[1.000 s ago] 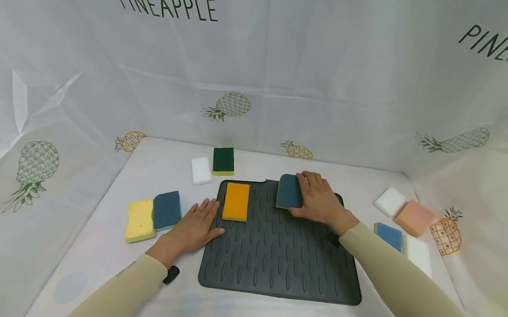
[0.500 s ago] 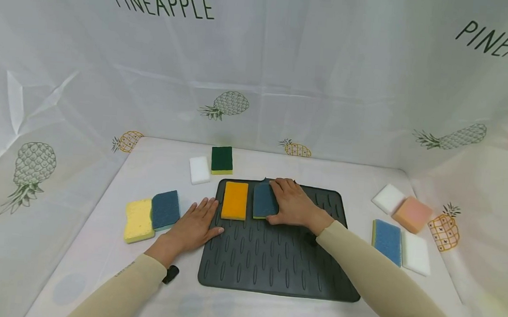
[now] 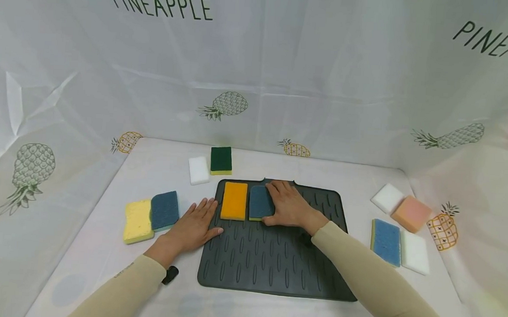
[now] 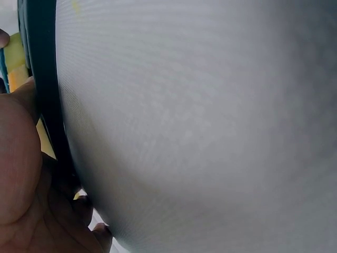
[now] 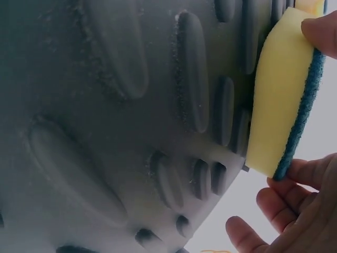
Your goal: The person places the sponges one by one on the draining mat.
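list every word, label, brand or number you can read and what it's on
"PINEAPPLE": on the white sheet, upper left of the head view
"PINEAPP...": same sheet, upper right, running off the picture's edge
Small print on the left sleeve: too small to read
No text shows on the mat or orange sponge

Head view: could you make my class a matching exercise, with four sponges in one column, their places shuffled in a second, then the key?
Sponges
1. Orange sponge
2. Pink sponge
3. Green-topped sponge
4. Yellow sponge

Places
A. Right of the dark mat
B. Left of the mat, beside a dark blue sponge
C. On the mat, next to the blue-and-yellow sponge that the right hand holds
D. Beyond the mat's far edge

Pairs: 1-C, 2-A, 3-D, 4-B
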The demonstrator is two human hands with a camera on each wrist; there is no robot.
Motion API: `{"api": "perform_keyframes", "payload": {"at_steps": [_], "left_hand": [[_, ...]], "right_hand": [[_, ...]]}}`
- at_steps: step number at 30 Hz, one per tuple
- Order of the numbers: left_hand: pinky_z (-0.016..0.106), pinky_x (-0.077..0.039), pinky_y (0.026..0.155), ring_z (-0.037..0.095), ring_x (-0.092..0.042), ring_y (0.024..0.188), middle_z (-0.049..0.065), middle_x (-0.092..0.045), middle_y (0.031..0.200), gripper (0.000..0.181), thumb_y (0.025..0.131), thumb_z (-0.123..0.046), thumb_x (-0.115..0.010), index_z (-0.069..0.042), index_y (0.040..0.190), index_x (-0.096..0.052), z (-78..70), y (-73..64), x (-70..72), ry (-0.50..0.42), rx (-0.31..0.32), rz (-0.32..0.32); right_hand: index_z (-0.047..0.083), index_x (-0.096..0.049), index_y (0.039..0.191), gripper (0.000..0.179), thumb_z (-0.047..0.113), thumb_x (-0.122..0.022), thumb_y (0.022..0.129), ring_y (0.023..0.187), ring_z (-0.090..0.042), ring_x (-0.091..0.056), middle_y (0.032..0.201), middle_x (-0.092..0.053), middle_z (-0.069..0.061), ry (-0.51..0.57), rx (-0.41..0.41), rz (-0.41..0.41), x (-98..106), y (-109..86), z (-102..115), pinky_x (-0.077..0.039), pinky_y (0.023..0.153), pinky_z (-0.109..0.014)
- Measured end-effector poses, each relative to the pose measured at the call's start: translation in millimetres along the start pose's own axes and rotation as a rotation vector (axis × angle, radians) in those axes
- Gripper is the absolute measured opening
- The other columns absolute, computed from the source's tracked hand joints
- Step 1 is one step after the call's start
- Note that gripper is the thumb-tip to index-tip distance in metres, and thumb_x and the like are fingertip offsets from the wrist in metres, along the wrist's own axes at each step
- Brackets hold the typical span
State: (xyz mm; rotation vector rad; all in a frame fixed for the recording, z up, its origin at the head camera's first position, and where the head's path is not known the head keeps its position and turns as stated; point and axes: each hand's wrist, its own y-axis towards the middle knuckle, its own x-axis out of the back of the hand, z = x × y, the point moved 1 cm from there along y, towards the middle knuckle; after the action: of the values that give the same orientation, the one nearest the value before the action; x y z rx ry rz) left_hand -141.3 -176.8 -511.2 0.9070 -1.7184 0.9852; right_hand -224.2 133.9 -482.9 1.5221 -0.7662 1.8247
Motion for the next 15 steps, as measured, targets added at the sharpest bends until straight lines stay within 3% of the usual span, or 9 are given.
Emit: {"api": "perform_keyframes", "payload": {"at_steps": [15], "left_hand": [[0.059,-0.015,0.132,0.038,-0.013,0.164,0.018,-0.016,0.176,0.09,0.108,-0.059,-0.049,-0.001,0.168,-0.016,1.0,0.7,-2.8,0.005,0.001,-0.002]], "right_hand": [[0.0,-0.042,0.158,0.101,0.062,-0.074,0.086,0.144,-0.039,-0.045,0.159,-0.044,-0.021,0.014,-0.018,-0.005,-3.9,1.5,1.1,-0.043,0.117,-0.06]]}}
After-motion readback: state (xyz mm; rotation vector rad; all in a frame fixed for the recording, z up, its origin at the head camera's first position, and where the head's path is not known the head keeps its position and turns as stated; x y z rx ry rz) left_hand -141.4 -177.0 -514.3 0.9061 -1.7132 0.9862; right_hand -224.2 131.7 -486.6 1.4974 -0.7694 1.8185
